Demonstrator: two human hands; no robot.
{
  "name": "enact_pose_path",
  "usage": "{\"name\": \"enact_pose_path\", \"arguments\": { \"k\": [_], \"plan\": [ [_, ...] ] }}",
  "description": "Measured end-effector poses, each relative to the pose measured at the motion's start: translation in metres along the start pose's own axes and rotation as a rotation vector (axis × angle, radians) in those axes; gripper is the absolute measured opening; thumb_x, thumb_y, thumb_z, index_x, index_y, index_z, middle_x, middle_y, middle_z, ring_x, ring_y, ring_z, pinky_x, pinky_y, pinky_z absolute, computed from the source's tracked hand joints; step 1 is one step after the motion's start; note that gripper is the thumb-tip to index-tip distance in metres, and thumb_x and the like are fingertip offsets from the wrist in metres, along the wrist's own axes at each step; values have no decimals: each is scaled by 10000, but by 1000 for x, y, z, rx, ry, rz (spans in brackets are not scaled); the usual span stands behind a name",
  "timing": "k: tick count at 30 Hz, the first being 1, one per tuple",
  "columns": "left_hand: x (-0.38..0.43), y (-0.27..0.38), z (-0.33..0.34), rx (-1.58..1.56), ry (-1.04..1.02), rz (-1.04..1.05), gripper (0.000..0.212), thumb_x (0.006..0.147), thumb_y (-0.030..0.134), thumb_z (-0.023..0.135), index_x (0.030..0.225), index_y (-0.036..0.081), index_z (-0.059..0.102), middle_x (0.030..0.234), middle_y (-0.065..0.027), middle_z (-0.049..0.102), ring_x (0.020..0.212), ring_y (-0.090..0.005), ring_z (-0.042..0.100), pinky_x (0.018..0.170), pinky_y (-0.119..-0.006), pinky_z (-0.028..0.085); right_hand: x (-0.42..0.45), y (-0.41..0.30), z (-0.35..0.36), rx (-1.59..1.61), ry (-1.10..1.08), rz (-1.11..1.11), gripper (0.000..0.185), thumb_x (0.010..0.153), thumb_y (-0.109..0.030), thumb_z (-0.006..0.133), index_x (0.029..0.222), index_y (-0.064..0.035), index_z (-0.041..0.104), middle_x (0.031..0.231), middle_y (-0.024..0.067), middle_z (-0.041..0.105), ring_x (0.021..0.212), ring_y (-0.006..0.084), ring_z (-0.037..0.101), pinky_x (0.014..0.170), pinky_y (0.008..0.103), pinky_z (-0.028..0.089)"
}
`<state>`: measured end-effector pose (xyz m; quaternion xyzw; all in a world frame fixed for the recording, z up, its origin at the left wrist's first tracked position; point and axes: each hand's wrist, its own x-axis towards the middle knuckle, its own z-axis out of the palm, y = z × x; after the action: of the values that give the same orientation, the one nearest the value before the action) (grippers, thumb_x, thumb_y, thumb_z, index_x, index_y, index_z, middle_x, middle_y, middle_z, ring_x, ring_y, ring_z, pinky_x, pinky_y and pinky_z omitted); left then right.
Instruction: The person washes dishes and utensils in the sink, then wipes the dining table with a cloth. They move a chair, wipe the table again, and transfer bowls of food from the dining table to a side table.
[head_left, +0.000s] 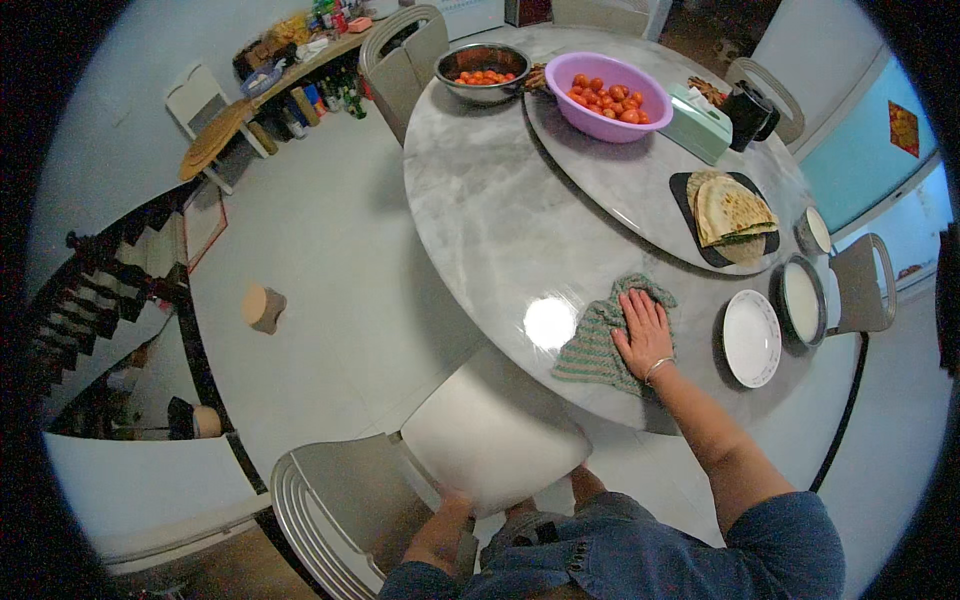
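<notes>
My right hand (644, 333) lies flat, palm down, on a green-and-beige striped cloth (600, 349) near the front edge of the round marble-patterned table (480, 202). The cloth is crumpled beyond the fingertips, and its near corner reaches the table edge. A white oval dish (751, 339) stands just to the right of this hand. My left hand (456, 501) is low at the near edge of a chair's white seat (495, 427); its fingers are blurred, so its grip is unclear.
A raised turntable (600, 180) carries a purple basin (607, 124) of tomatoes, a green tissue box (694, 127) and folded flatbreads (731, 210) on a dark board. A steel bowl (482, 90), black jug (746, 116) and pan (802, 304) stand around. A stool (262, 307) is left.
</notes>
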<state>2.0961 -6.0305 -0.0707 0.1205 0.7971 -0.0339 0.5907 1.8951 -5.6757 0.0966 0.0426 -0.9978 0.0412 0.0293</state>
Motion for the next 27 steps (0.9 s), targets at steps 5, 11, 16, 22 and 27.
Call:
{"name": "enact_pose_path", "arguments": {
  "k": [5,11,16,22,27],
  "plan": [
    [9,-31,32,-78,-34,-46,282,736,251,445,928,71,546,934,-115,542,893,-270,490,789,-459,312,-2,1,-1,-10,1,18,532,783,-331,409,1244,-101,276,1286,106,275,1199,256,225,977,420,148],
    [2,-44,65,-147,-51,-69,303,744,277,427,931,74,551,952,-114,540,911,-274,486,810,-464,289,-1,-3,4,-8,44,-28,518,784,-315,407,1235,-90,289,1284,112,281,1197,262,229,976,409,157],
    [-4,-52,85,-196,-42,-90,322,751,299,412,934,76,555,968,-114,538,927,-277,482,828,-467,270,-1,2,6,-10,40,-15,523,786,-307,404,1246,-95,272,1286,114,275,1199,256,225,978,404,149],
    [-14,-74,127,-256,-50,-161,346,759,325,394,937,78,560,986,-113,536,946,-281,478,849,-472,247,-1,-3,3,-43,16,-6,518,796,-309,390,1250,-95,260,1294,111,261,1202,253,219,981,404,148],
    [-14,-90,161,-300,-52,-209,368,765,347,379,939,80,564,1001,-113,534,962,-285,474,866,-475,228,-2,-4,3,-55,16,11,504,806,-305,380,1248,-94,264,1297,104,259,1204,249,221,981,405,157]
  ]
}}
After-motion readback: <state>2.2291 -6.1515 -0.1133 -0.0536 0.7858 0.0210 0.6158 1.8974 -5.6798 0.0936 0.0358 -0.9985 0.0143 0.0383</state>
